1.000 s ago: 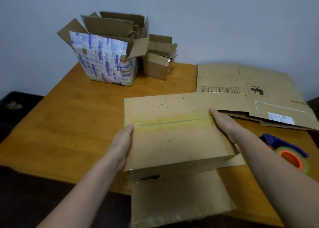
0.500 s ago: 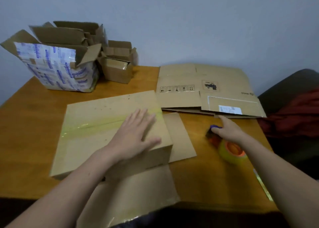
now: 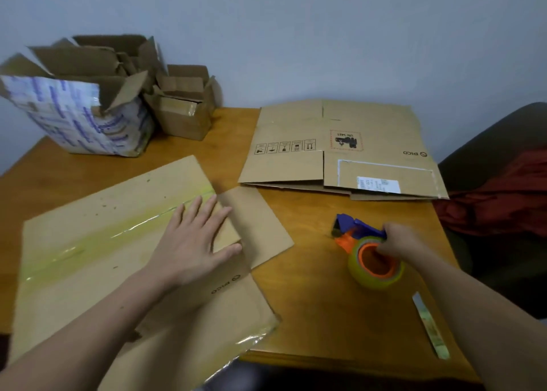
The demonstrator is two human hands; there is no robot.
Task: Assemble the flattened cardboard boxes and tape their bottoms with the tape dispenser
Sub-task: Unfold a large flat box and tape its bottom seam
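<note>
Pressing left grip (image 3: 192, 248), fingers straight, on one taped box (image 3: 88, 242) at near-left edge of table (image 3: 325, 316); clamping right grip (image 3: 399, 241) round one tape dispenser (image 3: 374, 268), right side; one flattened box (image 3: 340, 142) behind; two open boxes (image 3: 88, 118) far-left.

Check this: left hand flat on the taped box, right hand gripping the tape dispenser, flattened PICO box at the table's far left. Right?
One part is off. The head view shows the flattened PICO box at the far right of the table, beyond the tape dispenser. The rest holds: left hand flat on the taped box, right hand gripping the dispenser.
</note>
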